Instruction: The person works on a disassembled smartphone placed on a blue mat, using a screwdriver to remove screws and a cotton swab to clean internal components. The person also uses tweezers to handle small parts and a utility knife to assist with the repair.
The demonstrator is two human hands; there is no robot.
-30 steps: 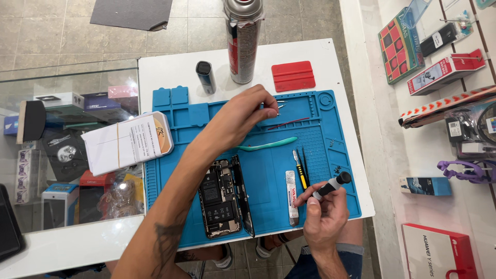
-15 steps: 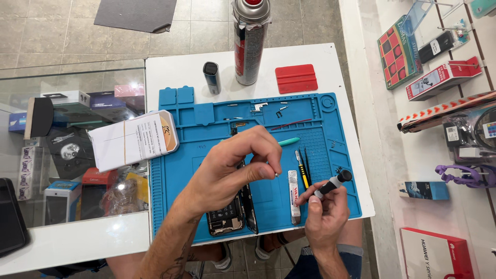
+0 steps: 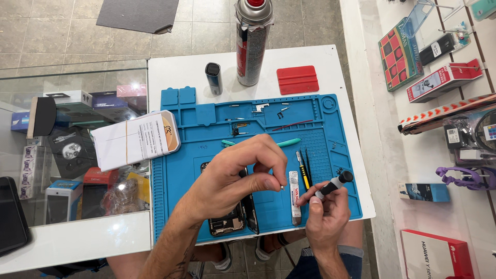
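My left hand (image 3: 243, 173) hovers over the blue work mat (image 3: 186, 170), thumb and forefinger pinched on a tiny screw (image 3: 282, 187). Under it lies an opened phone (image 3: 232, 217) with its insides showing. My right hand (image 3: 325, 209) grips a small black screwdriver (image 3: 335, 184), tip pointing toward the pinched screw, a short gap between them. A white tube (image 3: 294, 199), a yellow-handled tool (image 3: 303, 175) and black tweezers (image 3: 308, 165) lie on the mat between my hands. A teal pry tool (image 3: 287, 142) lies farther back.
Several small screws and parts (image 3: 263, 108) sit in the mat's upper trays. A gas canister (image 3: 251, 44), a small dark cylinder (image 3: 214, 77) and a red squeegee (image 3: 297, 79) stand behind. A wrapped white box (image 3: 135, 138) rests left, over a glass display counter (image 3: 67, 155). Boxed goods (image 3: 439, 77) fill the right.
My left hand pulled back from the mat's upper trays to the middle, pinching a small screw, and now sits close to the screwdriver. My right hand stayed put.
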